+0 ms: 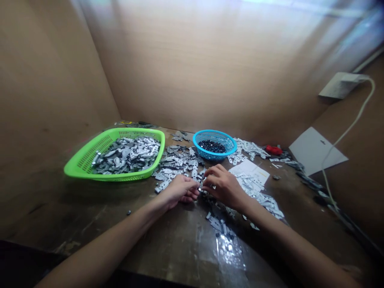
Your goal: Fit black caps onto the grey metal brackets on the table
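Observation:
Over the middle of the table, my left hand and my right hand meet almost fingertip to fingertip. The left fingers are curled, with the thumb pressing toward a small shiny piece too small to name. My right hand is bent over from the other side, its fingertips pinched close to that piece; whatever they grip is hidden. Flat grey-white parts with holes lie scattered behind the hands. More of these pale parts spread beside and under my right forearm.
A green basket heaped with similar parts stands left. Behind the hands is a blue basket holding small dark pieces. A clear plastic bag lies in front. Right are a red object, a white card and a hanging cable.

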